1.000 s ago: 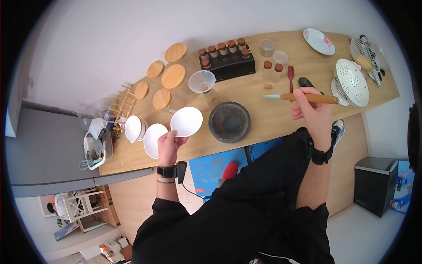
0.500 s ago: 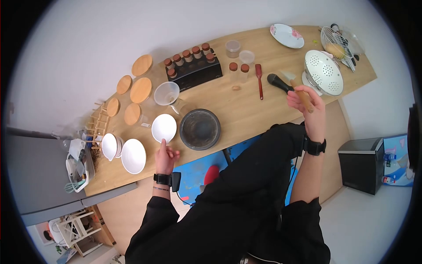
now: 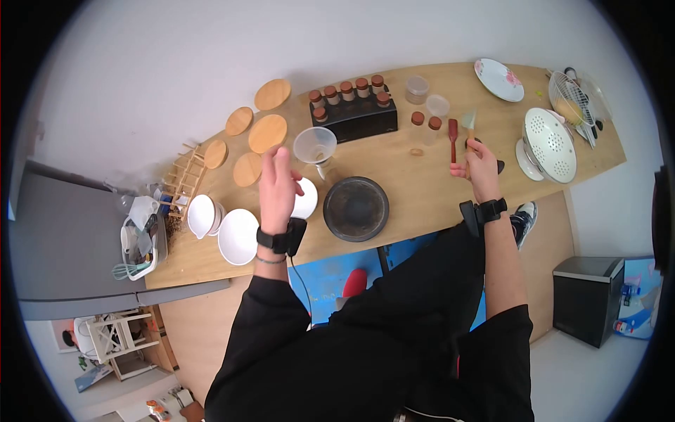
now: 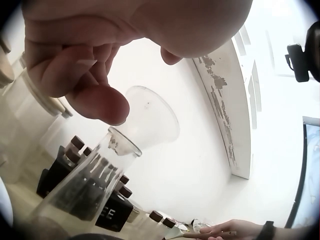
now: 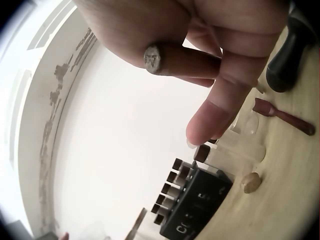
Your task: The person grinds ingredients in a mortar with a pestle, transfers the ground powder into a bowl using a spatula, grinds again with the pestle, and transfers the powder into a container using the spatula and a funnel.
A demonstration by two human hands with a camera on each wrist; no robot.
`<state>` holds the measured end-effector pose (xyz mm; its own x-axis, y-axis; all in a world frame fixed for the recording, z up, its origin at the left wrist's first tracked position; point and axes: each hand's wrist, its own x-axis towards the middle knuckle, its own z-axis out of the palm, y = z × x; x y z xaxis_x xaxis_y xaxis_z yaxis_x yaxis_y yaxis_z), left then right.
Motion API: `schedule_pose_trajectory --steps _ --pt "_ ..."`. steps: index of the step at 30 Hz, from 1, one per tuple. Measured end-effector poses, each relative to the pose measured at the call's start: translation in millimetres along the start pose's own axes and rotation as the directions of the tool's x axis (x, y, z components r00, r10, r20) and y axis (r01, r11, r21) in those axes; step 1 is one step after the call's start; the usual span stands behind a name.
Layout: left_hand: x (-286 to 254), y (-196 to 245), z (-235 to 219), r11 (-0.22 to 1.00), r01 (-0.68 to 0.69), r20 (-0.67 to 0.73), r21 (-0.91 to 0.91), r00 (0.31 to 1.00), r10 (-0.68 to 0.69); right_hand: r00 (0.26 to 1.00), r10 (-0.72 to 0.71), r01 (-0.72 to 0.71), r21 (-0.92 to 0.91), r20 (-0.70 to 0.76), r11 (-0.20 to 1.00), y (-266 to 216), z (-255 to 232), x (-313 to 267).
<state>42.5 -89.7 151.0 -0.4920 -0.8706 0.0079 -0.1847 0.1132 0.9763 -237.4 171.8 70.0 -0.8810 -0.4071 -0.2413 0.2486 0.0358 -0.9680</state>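
My left hand [image 3: 278, 186] is raised with nothing in it, its fingers loosely bent. It partly covers a small white bowl [image 3: 305, 200] and is near a clear funnel [image 3: 316, 145], which stands in a glass flask [image 4: 85, 185]. In my right hand [image 3: 482, 172] I grip the wooden handle [image 5: 185, 62] of a tool with a pale, flared head [image 3: 469, 120], which points toward the back of the table. A black pestle [image 5: 290, 55] lies partly hidden behind this hand, with a red spatula [image 3: 453, 137] beside it. The dark stone mortar [image 3: 356, 209] sits between my hands.
A black rack of spice jars [image 3: 358, 119] stands behind the mortar. White bowls [image 3: 238, 237] and wooden-lidded jars [image 3: 268, 133] are at the left. At the right are a white colander [image 3: 550, 145], a wire basket [image 3: 571, 98] and a floral plate [image 3: 499, 79].
My left hand has let go of the white bowl beside the mortar and risen toward the funnel. The right hand has turned the wooden-handled tool away from me and moved it near the red spatula.
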Motion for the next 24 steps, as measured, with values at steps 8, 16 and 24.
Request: schedule_pose_trajectory --steps 8,16,24 --pt "24.7 5.0 16.1 0.966 -0.002 0.149 0.259 0.988 -0.037 0.981 0.196 -0.192 -0.176 0.005 0.965 6.1 16.8 24.2" --pt "31.9 -4.4 12.0 0.987 -0.021 0.188 0.157 0.982 -0.009 0.975 0.223 -0.222 -0.174 -0.016 0.959 39.9 49.0 38.4" --pt "34.7 -2.2 11.5 0.996 0.0 0.263 0.086 0.965 -0.022 0.946 0.323 -0.316 -0.313 -0.031 0.896 24.4 46.4 35.8"
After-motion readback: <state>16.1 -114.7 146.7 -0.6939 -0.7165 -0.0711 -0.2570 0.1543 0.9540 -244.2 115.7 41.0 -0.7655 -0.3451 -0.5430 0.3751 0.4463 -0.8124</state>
